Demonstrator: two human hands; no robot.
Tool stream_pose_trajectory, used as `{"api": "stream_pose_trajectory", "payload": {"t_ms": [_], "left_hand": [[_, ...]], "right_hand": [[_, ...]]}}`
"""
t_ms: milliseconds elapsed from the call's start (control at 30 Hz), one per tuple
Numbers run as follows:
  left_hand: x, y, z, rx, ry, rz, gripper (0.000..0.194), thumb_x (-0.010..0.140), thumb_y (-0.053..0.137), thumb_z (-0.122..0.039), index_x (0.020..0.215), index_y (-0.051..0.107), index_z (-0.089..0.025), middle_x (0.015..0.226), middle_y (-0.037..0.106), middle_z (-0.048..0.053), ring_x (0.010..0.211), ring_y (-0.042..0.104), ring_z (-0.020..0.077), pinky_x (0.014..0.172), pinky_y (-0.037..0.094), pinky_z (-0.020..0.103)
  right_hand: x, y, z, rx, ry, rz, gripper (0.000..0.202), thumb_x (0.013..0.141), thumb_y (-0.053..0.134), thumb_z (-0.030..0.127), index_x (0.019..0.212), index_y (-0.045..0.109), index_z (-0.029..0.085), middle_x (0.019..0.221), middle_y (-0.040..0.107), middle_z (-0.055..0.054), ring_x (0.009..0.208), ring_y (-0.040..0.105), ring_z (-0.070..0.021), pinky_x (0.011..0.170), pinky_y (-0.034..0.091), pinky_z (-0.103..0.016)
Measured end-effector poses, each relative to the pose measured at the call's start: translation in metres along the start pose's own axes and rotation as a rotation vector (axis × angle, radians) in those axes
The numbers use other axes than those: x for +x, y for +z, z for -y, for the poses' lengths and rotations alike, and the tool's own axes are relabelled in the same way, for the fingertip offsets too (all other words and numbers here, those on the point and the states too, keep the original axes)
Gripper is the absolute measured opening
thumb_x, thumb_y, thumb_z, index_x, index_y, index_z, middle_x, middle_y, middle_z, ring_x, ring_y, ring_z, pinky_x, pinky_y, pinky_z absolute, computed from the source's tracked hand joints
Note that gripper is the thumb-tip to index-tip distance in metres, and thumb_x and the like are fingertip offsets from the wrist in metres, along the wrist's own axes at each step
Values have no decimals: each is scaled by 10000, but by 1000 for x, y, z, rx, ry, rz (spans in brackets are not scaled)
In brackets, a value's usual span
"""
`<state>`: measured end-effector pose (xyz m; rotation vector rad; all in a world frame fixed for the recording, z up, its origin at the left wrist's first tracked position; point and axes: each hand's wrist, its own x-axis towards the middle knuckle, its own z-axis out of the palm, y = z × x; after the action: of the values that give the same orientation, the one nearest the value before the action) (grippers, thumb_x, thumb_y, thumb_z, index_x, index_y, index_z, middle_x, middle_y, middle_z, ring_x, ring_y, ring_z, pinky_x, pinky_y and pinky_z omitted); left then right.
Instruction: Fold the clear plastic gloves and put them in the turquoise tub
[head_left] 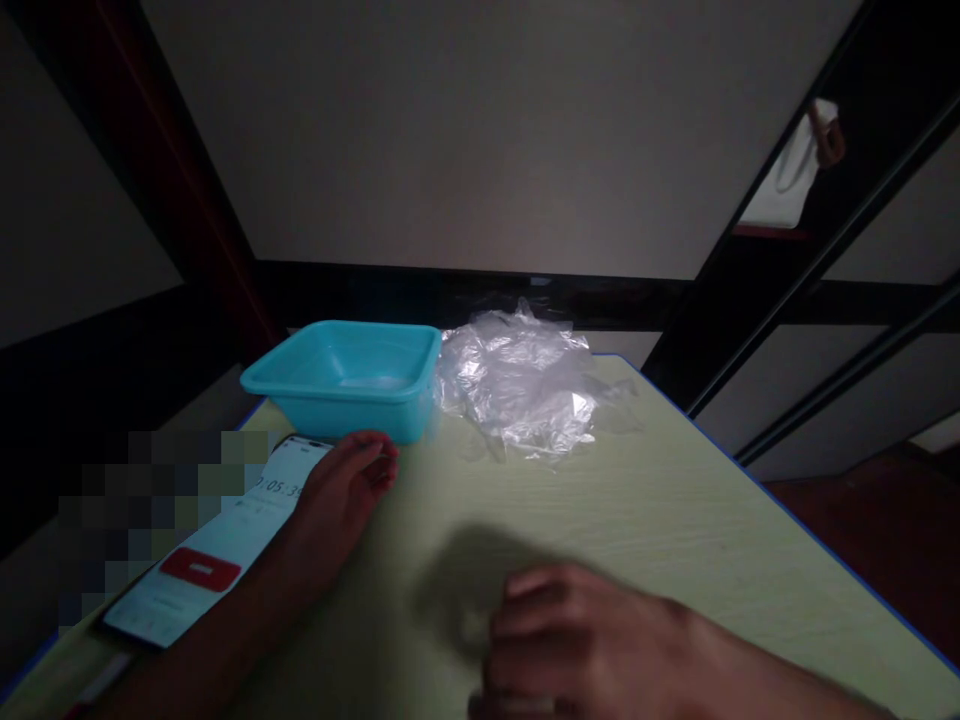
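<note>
My left hand (356, 475) rests on the table beside a phone and just in front of a turquoise plastic basin (345, 393). Its fingers are loosely bent with small gaps between them, and nothing shows in them. The phone (225, 520) lies face up, partly covered by my left wrist, with a running timer and a red button on its screen. Nearer to me, at the lower middle, my right hand (570, 640) is blurred, its fingers curled under. Whatever they may hold is hidden.
A heap of crumpled clear plastic bags (525, 385) lies at the table's far side, against the basin's right. The pale table (675, 510) has a blue edge. Behind it stands a grey panel (480, 140). A white bag (787, 180) is at the upper right.
</note>
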<state>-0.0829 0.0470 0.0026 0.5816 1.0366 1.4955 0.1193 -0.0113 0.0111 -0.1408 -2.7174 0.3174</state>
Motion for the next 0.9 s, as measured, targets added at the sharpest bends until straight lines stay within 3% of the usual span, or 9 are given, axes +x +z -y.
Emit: {"api": "stream_pose_trajectory", "payload": {"t_ms": [100, 133, 200, 267, 367, 467, 633, 767, 900], "left_hand": [[-7, 1, 8, 77, -16, 70, 114, 666, 600, -67, 594, 625, -152, 619, 609, 26, 557, 551, 120, 490, 464, 192], [-9, 1, 10, 122, -2, 112, 71, 643, 630, -102, 597, 627, -155, 615, 607, 25, 552, 539, 123, 490, 457, 200], [-13, 0, 14, 233, 39, 201, 57, 610, 670, -192, 598, 622, -163, 593, 595, 15, 541, 514, 124, 496, 436, 212], [-16, 1, 16, 345, 69, 268, 125, 605, 672, -276, 594, 609, -169, 564, 575, 0, 534, 494, 123, 504, 410, 219], [-21, 3, 15, 444, 64, 316, 143, 629, 641, -300, 587, 587, -174, 528, 547, -20, 523, 472, 118, 514, 380, 225], [-25, 6, 13, 486, 77, 333, 126, 648, 617, -285, 593, 575, -180, 527, 541, -24, 524, 466, 123, 522, 370, 233], [-28, 6, 11, 586, 128, 356, 147, 674, 587, -308, 604, 553, -184, 521, 525, -17, 520, 477, 142, 508, 375, 245], [-29, 4, 12, 632, 140, 372, 145, 703, 566, -303, 627, 556, -180, 529, 531, -12, 523, 487, 143, 508, 384, 241], [-28, 4, 14, 644, 114, 401, 142, 688, 570, -307, 624, 554, -182, 530, 532, -17, 517, 484, 139, 512, 383, 241]], "right_hand": [[-15, -30, -27, -428, 207, -127, 343, 897, 326, 132, 666, 577, 165, 593, 571, -25, 553, 483, -141, 539, 392, -295], [-19, -36, -35, -506, 319, -123, 311, 894, 345, 143, 712, 597, 146, 649, 600, -52, 601, 514, -158, 569, 409, -305], [-27, -39, -50, -600, 552, -91, 226, 883, 408, 164, 976, 607, 110, 992, 642, -130, 870, 567, -216, 731, 448, -361], [-34, -34, -63, -672, 711, -73, 352, 862, 484, 221, 1186, 519, 87, 1280, 508, -183, 1126, 478, -276, 893, 404, -441], [-40, -21, -79, -746, 834, -72, 563, 819, 565, 347, 1292, 441, 67, 1410, 366, -190, 1280, 333, -326, 1026, 283, -506], [-42, -16, -86, -784, 876, -84, 504, 806, 588, 318, 1248, 504, 90, 1394, 400, -173, 1271, 357, -334, 1033, 278, -525], [-39, -20, -88, -806, 837, -127, 174, 800, 560, 125, 938, 666, 119, 1215, 587, -135, 1134, 512, -296, 1004, 323, -515], [-40, -22, -89, -801, 826, -164, 170, 819, 504, 77, 823, 667, 125, 1110, 646, -109, 1057, 563, -261, 1003, 326, -504], [-37, -24, -84, -773, 799, -177, 141, 818, 514, 104, 848, 650, 125, 1070, 659, -105, 1013, 586, -234, 1006, 337, -481]]}}
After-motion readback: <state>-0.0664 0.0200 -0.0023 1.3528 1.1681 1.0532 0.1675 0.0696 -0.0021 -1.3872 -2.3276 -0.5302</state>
